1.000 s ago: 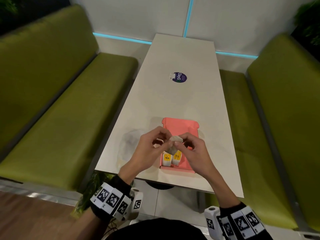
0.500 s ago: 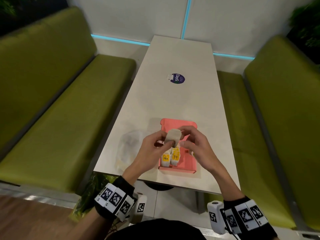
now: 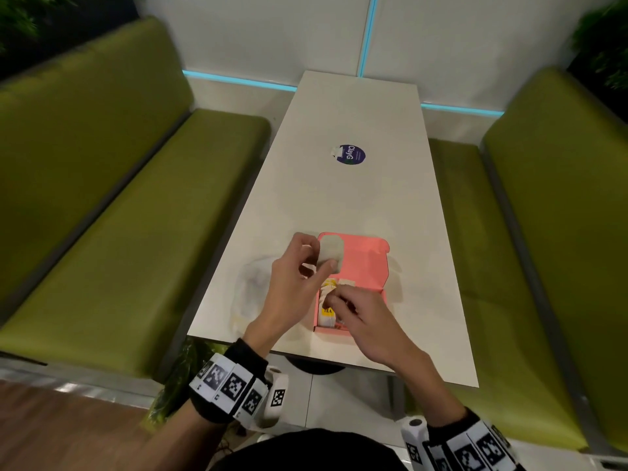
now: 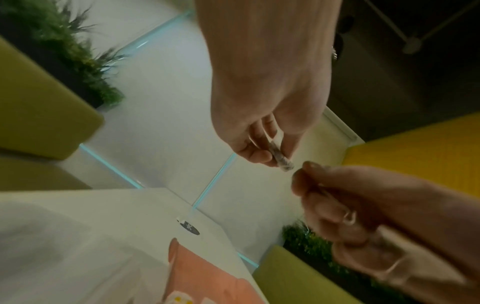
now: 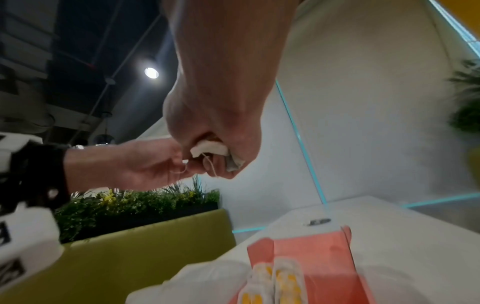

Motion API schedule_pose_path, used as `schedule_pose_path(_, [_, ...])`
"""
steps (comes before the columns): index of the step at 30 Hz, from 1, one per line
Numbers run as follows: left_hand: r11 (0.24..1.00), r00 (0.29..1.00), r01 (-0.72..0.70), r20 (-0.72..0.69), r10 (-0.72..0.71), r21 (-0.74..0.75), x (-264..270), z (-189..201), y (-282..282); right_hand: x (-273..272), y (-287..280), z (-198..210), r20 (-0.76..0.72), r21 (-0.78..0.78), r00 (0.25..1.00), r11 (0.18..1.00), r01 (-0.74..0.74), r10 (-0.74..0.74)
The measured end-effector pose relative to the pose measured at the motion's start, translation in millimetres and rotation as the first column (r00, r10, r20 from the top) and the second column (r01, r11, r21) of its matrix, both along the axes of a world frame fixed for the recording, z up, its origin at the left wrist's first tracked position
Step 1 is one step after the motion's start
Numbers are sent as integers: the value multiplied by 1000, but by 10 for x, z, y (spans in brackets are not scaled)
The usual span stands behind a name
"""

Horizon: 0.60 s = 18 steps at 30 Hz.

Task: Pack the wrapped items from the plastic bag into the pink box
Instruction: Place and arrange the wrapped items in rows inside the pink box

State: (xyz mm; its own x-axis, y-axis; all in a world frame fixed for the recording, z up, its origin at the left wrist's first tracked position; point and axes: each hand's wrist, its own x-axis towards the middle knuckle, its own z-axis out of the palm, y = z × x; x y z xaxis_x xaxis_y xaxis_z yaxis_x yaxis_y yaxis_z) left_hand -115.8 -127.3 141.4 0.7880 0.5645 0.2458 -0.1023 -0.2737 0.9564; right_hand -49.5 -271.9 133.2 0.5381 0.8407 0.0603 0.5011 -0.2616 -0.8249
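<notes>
Pinches a flat grey tea bag (image 3: 331, 252) with the left hand (image 3: 296, 270), thumb on the near face and fingers (image 3: 307, 240) curled behind the far face, palm turned inward and wrist bent up. Keeps the rest of that hand loosely curled, raised clear of the worktop (image 3: 353, 202). In the left wrist view, shows the bag edge-on, clamped at the very fingertips.

Holds the right hand (image 3: 362, 314) lower and nearer the body, knuckles up, fingers (image 3: 334, 300) bunched narrow and pointing toward the left hand. In the right wrist view, grips a small white paper piece (image 5: 207, 148) in those bunched fingers, with a thin string (image 5: 211, 166) dangling below them. Cannot tell where the string ends.

Below the right fingers, lies the open pink box (image 3: 367, 266), its lid flap folded back on the far side, under and just beyond the left fingers. Inside the box, directly under the right fingers, lie tea packets (image 3: 328, 311) with yellow labels, side by side. Just outside the left hand, away from the box, rests a crumpled clear plastic bag (image 3: 252, 289) on the worktop. Well beyond both sets of fingers, sits a round dark sticker (image 3: 351, 154)
</notes>
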Motion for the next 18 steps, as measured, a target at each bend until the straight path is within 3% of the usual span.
schedule_pose_path(5, [985, 995, 82, -67, -72, 152, -90, -79, -23, 168, -98, 369, 278, -190, 960, 981, 30, 25])
schedule_pose_path(8, [980, 984, 179, -33, -177, 87, -138, -49, -67, 351, -99, 539, 358, -146, 934, 987, 62, -5])
schedule_pose_path(14, [965, 966, 257, -4, -258, -52, -176, -22, -105, 567, -8, 616, 104, 54, 991, 995, 83, -88])
schedule_pose_path(18, [952, 953, 303, 8, -303, -52, -165, -27, -107, 608, 83, 530, -104, 55, 993, 997, 60, -55])
